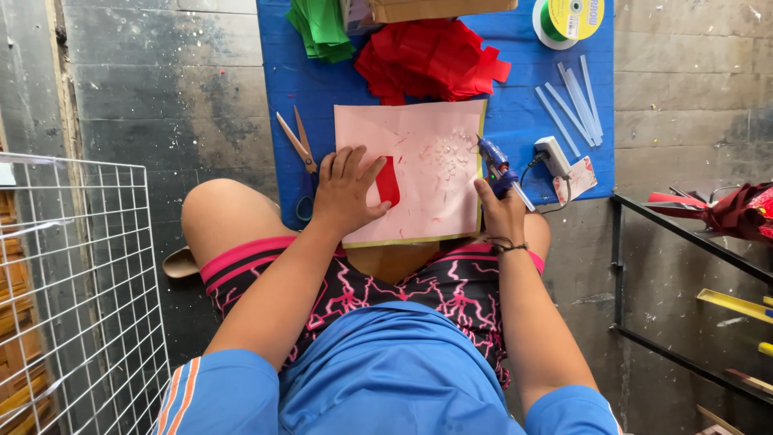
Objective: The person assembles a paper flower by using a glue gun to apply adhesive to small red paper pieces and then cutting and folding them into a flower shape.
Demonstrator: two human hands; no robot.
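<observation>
The left hand (345,193) presses flat, fingers spread, on the red piece (388,180) lying on the pink board (427,185); the right hand (503,211) is closed around the glue gun (498,165) — better keep the piece pinned and the nozzle low; glue only its edge.

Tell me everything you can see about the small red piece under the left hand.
The red piece is a small, flat, roughly rectangular cutout, apparently paper or foam. It lies on the pink mat, pressed down at its left edge by the left hand, whose thumb and fingers frame it. Its colour matches the red scrap pile farther up.
</observation>
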